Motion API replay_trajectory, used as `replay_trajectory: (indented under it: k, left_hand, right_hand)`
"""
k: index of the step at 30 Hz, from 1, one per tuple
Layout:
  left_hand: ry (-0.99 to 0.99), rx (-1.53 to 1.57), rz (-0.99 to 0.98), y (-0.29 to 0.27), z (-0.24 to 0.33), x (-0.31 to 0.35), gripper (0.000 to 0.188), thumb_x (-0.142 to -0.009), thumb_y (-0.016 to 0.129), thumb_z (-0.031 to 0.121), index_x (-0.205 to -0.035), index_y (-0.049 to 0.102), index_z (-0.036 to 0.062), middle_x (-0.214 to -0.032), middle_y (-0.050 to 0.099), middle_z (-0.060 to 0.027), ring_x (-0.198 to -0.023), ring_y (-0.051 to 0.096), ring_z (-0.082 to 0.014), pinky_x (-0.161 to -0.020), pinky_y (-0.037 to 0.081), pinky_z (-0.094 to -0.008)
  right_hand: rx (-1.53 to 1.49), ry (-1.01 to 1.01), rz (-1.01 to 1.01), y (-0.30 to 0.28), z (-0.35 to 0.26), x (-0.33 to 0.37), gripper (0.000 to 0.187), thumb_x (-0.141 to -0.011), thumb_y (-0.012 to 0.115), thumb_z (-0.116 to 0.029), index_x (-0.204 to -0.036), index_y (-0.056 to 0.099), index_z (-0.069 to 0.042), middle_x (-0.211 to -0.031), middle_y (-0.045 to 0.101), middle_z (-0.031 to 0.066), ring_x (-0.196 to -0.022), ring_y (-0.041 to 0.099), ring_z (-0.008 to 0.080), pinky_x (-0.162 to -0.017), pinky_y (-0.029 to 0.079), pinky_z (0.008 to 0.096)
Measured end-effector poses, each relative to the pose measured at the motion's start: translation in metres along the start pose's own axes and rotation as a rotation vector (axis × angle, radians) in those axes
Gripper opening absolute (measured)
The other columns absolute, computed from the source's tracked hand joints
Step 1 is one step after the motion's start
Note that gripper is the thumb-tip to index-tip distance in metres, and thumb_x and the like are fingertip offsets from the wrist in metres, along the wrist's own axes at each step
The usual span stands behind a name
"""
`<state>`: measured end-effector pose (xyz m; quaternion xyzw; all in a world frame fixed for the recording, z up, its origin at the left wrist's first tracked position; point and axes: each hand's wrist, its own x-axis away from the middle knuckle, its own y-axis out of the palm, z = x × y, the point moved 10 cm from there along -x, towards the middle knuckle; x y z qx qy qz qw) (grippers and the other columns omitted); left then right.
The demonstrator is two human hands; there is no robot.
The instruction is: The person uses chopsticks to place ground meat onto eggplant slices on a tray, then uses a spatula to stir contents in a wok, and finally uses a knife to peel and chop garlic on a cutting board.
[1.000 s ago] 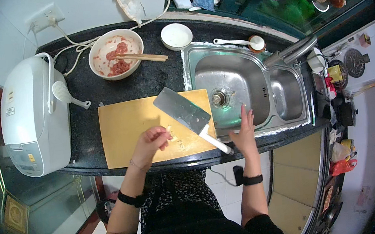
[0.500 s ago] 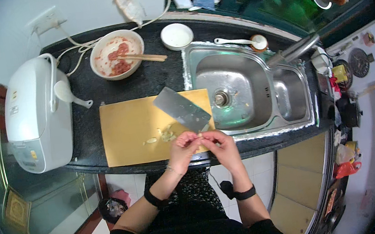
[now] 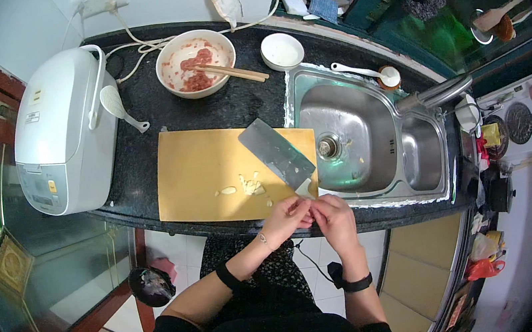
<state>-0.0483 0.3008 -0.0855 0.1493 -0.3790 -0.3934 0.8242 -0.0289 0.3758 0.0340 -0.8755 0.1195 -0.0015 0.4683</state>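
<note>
Near the front right edge of the yellow cutting board (image 3: 196, 172), my left hand (image 3: 286, 220) and my right hand (image 3: 335, 224) meet fingertip to fingertip. Both are closed in a pinch; what sits between the fingers is too small to make out. Just beyond them a cleaver (image 3: 276, 154) lies flat and slantwise on the board, its broad blade pointing to the far left and its pale handle close to my fingers. Left of the blade are several pale sliced pieces (image 3: 252, 184), perhaps garlic, with one separate oval piece (image 3: 229, 190) beside them.
Behind the board stand a bowl of minced meat (image 3: 177, 77) with chopsticks (image 3: 233, 71) across its rim and a small white bowl (image 3: 282, 51). A white rice cooker (image 3: 59, 126) with a paddle (image 3: 115, 105) is at left. The steel sink (image 3: 366, 112) adjoins on the right.
The view has shifted, so the counter appears turned and moved right. My hands stay pinched together by the cleaver handle, now slightly nearer the board's front edge.
</note>
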Motion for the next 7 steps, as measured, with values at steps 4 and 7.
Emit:
replay_trajectory:
  k: [4, 7]
  left_hand:
    - [-0.009, 0.018, -0.016, -0.015, -0.002, 0.012, 0.031, -0.098, 0.051, 0.029, -0.11, 0.059, 0.002, -0.095, 0.065, -0.0056, -0.086, 0.063, -0.0126, -0.074, 0.053, -0.0258]
    - [-0.027, -0.133, 0.072, -0.046, -0.002, 0.031, 0.029, -0.099, 0.048, 0.029, -0.116, 0.059, 0.0086, -0.094, 0.065, -0.0031, -0.085, 0.061, -0.0101, -0.073, 0.052, -0.0236]
  right_hand:
    - [-0.24, 0.157, 0.069, 0.007, 0.031, 0.009, 0.014, -0.08, 0.063, 0.004, -0.092, 0.066, -0.003, -0.082, 0.065, 0.0103, -0.069, 0.063, 0.0222, -0.064, 0.049, 0.0292]
    - [-0.568, 0.481, 0.175, 0.015, 0.11, 0.021, 0.05, -0.084, 0.063, 0.001, -0.13, 0.048, -0.013, -0.082, 0.068, 0.0069, -0.071, 0.065, 0.0226, -0.072, 0.053, 0.0295]
